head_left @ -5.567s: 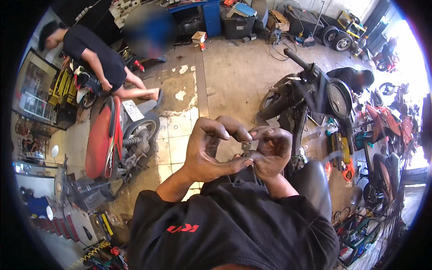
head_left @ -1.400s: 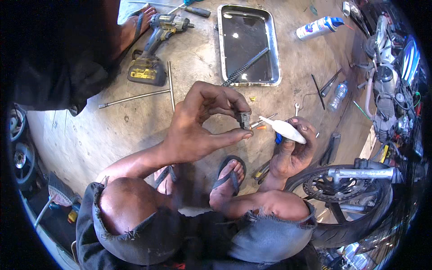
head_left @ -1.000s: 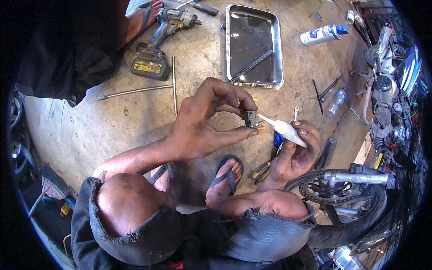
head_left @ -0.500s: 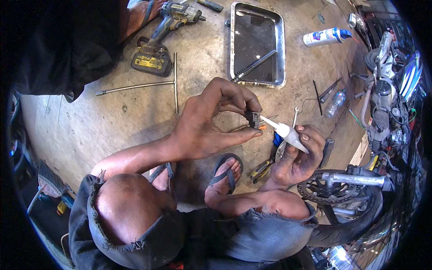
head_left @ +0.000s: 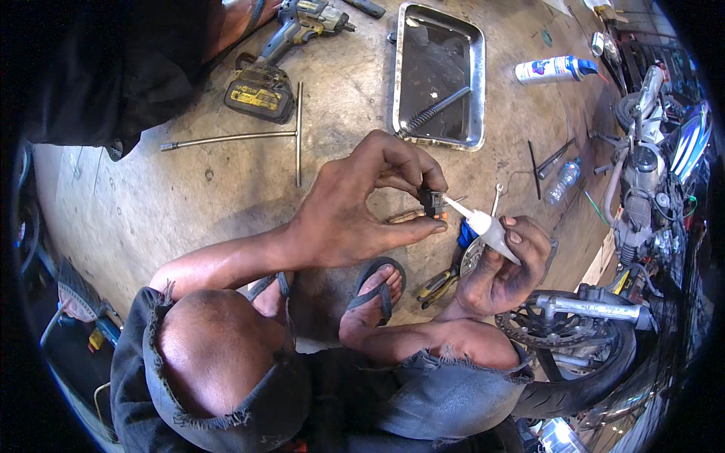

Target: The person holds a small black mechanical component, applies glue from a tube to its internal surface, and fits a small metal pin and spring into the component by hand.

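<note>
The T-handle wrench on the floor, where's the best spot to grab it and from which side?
Grip the T-handle wrench on its long shaft near the crossbar, coming straight down from above. It lies flat on the floor, and the power drill crowds the crossbar's upper end.

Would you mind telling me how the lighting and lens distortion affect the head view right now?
In the head view, daylight falls evenly on the concrete floor; the rectangular metal tray shows a mild sheen, no harsh glare. The left hand and the small dark part it pinches are sharp, as are the right hand and its white nozzle tube. Fisheye bending curves edges near the black rim.
</note>
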A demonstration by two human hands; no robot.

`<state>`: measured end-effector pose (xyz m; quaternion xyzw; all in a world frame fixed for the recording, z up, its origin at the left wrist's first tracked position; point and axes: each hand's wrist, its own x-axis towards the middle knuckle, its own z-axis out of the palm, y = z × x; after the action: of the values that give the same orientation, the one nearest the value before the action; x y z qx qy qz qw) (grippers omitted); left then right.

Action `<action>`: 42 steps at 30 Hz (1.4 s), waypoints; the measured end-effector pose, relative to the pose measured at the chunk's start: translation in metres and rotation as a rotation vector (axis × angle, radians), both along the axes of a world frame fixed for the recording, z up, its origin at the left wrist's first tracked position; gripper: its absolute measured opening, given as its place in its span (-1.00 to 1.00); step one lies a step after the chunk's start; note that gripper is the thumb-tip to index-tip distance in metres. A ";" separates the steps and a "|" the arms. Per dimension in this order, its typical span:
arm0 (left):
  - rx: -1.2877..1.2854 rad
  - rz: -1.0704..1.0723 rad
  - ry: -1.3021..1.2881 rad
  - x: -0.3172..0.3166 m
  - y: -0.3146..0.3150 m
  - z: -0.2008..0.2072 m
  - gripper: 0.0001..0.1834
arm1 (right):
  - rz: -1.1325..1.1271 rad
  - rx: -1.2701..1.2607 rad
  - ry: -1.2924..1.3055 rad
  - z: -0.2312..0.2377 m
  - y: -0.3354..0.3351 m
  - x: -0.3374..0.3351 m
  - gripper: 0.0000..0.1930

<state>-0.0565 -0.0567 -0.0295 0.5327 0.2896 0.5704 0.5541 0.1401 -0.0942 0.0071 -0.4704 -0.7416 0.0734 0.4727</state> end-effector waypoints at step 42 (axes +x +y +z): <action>0.033 -0.010 0.005 -0.001 0.001 0.002 -0.52 | -0.019 0.055 -0.089 0.005 -0.001 0.000 -0.79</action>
<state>-0.0571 -0.0561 -0.0278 0.5448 0.2787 0.5710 0.5473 0.1403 -0.0955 0.0122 -0.4670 -0.7590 0.0272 0.4528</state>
